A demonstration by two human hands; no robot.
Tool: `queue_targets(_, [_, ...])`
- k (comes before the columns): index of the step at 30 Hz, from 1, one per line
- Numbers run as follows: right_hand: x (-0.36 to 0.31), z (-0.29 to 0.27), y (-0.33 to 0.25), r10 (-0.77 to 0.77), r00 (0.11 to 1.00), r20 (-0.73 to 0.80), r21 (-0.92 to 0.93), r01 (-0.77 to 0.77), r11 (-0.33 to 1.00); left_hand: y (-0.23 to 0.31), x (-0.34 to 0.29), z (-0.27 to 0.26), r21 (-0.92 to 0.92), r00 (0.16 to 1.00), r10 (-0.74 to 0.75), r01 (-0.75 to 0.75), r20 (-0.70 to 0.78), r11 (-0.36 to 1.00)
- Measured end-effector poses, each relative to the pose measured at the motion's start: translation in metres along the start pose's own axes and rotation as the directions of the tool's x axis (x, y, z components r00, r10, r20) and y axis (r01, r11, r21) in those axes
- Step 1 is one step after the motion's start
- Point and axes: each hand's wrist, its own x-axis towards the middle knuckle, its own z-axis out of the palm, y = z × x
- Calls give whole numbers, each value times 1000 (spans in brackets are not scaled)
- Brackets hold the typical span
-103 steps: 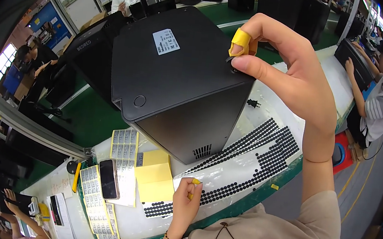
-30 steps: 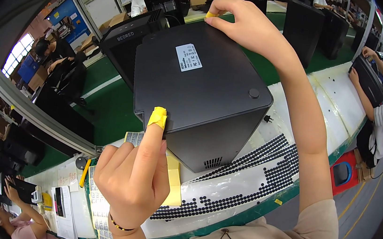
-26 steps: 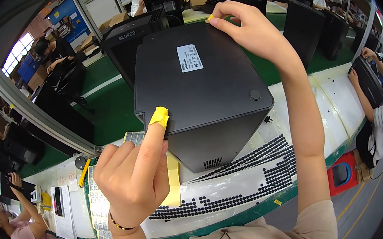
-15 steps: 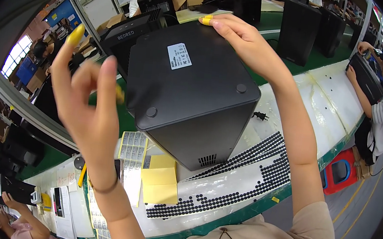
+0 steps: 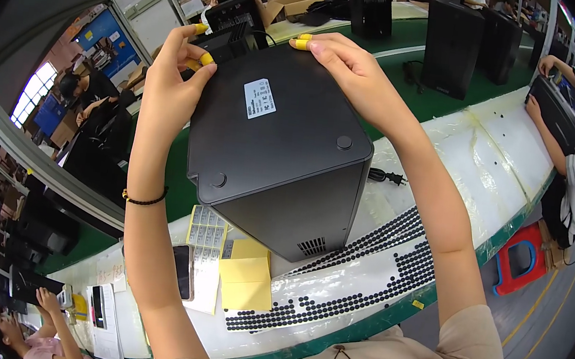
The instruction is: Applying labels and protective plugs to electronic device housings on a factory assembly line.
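Observation:
A tall black cabinet [image 5: 277, 143] stands on the worktable before me, its round-footed face up. That face bears a white label [image 5: 260, 99] and, at the near corners, round black feet [image 5: 219, 179]. My left hand [image 5: 176, 71] is at the far left corner, thumb and bent fingers closed at the edge. My right hand [image 5: 356, 70] grips the far right corner, fingertips over the edge. Both hands wear yellow finger covers. What lies under the fingertips at either corner is hidden. A vent [image 5: 312, 245] shows low on the near side.
Sheets of round black pads [image 5: 329, 308], a yellow paper pad [image 5: 246, 274], a label sheet [image 5: 208, 231] and a phone [image 5: 183, 270] lie nearby. A plug [image 5: 394, 178] sits right of the cabinet. More black cabinets [image 5: 451, 46] stand on the green surface beyond. People work around.
My left hand has come from the air at the left to the cabinet's far left corner. The cabinet has shifted slightly left and toward me. My right hand stays on its corner.

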Motion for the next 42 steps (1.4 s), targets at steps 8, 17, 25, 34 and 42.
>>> queue_targets(8, [0,1,-4,6,1000,2,-1,-5,1000,14,4,-6,195,994,102,-105,27,975])
queue_targets(17, [-13,12,-1,-91,980,-175,-1,92,996,35,-37,-17,-1,996,-81,81,38,997])
queue_targets(25, [-78,-3,-63,169,986,9,261,-165,951,52,-233,63,140,965,257,-262,50,955])
queue_targets(34, [-57,-14,-66,315,939,141,366,-345,864,89,-160,156,691,633,567,-708,528,147])
queue_targets(42, [-58,-39,-55,212,977,12,338,-204,919,87,-129,220,757,600,720,-634,349,161])
